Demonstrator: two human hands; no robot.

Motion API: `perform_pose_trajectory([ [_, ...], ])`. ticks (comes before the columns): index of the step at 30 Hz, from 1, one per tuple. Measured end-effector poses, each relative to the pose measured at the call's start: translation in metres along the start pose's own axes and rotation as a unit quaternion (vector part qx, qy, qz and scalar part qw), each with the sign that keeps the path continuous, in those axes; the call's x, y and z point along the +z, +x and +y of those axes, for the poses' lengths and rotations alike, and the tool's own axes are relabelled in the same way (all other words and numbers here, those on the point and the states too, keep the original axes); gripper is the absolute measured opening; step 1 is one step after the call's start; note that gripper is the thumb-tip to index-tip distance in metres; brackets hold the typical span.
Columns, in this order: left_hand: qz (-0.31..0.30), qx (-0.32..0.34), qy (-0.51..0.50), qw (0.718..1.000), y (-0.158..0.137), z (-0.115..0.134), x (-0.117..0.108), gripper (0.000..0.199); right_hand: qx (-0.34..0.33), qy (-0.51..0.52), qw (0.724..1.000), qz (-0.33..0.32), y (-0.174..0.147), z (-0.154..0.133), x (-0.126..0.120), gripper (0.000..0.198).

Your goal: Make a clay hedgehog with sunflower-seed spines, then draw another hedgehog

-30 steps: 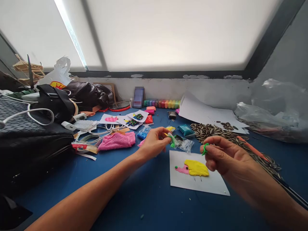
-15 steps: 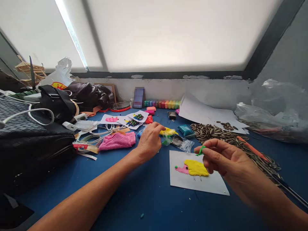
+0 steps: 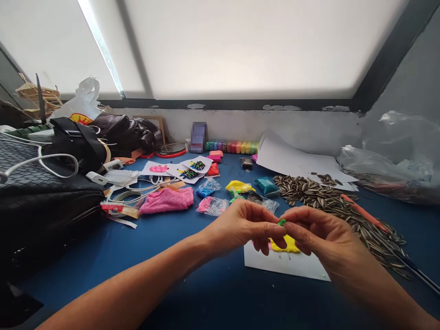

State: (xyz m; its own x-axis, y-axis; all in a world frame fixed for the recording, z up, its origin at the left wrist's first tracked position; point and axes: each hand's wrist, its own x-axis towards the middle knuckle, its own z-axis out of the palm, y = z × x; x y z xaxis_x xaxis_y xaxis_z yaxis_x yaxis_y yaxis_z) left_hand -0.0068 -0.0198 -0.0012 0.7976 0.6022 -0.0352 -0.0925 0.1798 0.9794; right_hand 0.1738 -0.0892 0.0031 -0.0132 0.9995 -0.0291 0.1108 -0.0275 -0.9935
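1. I see a blue tabletop [image 3: 103, 247] running the whole width of the view, under a big frosted window [image 3: 240, 46].
2. On the left lies a black woven bag [image 3: 37, 197] with a white cable [image 3: 44, 160] across it; a pink cloth [image 3: 167, 200] lies just beside it.
3. On the right, a heap of striped sunflower seeds [image 3: 330, 199] spreads toward the near edge, with loose white paper sheets [image 3: 295, 160] behind it.
4. A white card [image 3: 285, 263] lies under my hands, carrying a flat yellow clay shape [image 3: 286, 246], partly hidden by my fingers.
5. Small plastic bags of clay sit beyond: yellow [image 3: 239, 186], blue [image 3: 208, 188], pink [image 3: 211, 205], teal [image 3: 266, 185].
6. My left hand [image 3: 240, 227] and right hand [image 3: 318, 238] meet fingertip to fingertip above the card.
7. Both pinch one tiny green clay bit [image 3: 282, 222] between thumbs and forefingers, held in the air just above the yellow shape; the other fingers curl loosely.
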Motion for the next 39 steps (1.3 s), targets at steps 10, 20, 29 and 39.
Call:
perform_pose_trajectory([
  [10,-0.032,-0.011,0.030,0.999,-0.002,0.004,-0.004,0.034,-0.045,-0.080,0.996,0.016,-0.002,-0.011,-0.004,0.022],
  [20,-0.037,-0.019,0.041,0.998,-0.003,0.006,-0.002,0.036,-0.055,-0.108,0.992,0.030,0.000,-0.008,-0.002,0.030],
  [29,-0.041,-0.009,0.034,0.999,-0.003,0.007,-0.001,0.036,-0.156,-0.178,0.970,0.049,-0.003,-0.010,0.003,0.021],
  [39,-0.051,-0.006,0.024,0.998,-0.003,0.005,-0.002,0.036,-0.214,-0.234,0.948,0.008,-0.003,-0.005,-0.001,0.015],
])
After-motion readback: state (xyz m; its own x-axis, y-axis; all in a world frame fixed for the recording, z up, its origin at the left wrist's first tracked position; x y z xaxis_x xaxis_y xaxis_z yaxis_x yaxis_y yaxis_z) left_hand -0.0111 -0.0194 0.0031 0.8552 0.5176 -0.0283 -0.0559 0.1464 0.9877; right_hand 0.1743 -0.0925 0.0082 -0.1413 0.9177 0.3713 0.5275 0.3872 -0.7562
